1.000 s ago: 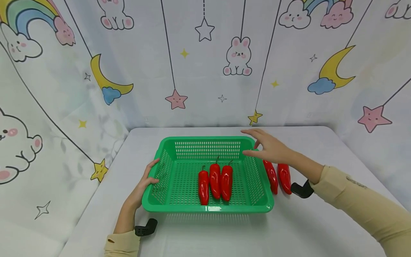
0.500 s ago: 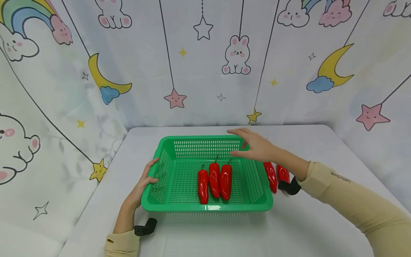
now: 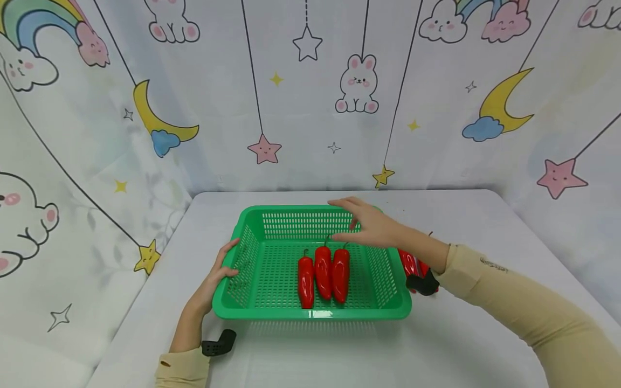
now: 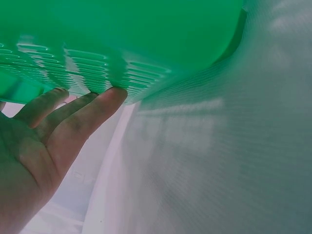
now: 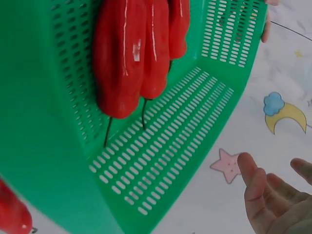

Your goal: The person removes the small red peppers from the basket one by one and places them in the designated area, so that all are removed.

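Three peppers (image 3: 323, 274) in a green basket (image 3: 262, 314) on the white bench (image 3: 475, 334), loose peppers (image 3: 407, 263) just right of it, left hand (image 3: 213, 281) straight-fingered against the basket's left side, right hand (image 3: 368, 224) spread, holding nothing, over its back right, pale cartoon-print backdrop (image 3: 310, 110) behind and along both sides.

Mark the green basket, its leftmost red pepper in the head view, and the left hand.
Green basket (image 3: 262, 314): head view, near rim.
Leftmost red pepper (image 3: 306, 281): head view, mid-body.
Left hand (image 3: 214, 279): head view, middle.
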`<control>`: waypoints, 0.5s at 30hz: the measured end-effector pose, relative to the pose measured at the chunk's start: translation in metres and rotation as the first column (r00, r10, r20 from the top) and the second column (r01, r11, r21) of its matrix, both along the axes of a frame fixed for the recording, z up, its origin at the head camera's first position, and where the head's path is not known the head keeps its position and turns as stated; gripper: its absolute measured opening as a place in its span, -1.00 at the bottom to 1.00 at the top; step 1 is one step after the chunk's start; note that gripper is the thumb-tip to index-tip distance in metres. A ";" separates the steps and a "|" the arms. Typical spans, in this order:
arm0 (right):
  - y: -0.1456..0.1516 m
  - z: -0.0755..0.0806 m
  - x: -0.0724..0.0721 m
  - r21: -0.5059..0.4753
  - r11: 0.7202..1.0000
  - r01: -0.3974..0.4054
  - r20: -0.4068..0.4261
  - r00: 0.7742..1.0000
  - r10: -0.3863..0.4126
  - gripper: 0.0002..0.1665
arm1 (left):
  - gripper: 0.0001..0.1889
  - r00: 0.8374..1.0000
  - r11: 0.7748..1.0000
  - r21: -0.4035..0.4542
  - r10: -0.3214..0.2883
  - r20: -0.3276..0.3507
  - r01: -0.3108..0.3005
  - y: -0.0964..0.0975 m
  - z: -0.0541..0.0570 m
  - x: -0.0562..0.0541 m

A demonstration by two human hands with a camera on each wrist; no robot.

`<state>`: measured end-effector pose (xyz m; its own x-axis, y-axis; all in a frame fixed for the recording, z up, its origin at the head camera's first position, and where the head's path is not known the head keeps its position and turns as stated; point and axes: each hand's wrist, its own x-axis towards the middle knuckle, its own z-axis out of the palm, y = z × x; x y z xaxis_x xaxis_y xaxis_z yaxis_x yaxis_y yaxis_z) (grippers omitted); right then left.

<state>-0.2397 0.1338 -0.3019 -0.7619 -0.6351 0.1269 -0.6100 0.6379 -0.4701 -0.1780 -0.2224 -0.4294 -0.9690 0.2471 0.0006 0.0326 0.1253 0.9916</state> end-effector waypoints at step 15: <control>-0.027 -0.012 -0.004 -0.001 0.998 -0.058 0.041 0.997 0.058 -0.11 | -0.26 1.000 1.000 0.001 -0.005 -0.007 0.005 -0.001 -0.001 -0.001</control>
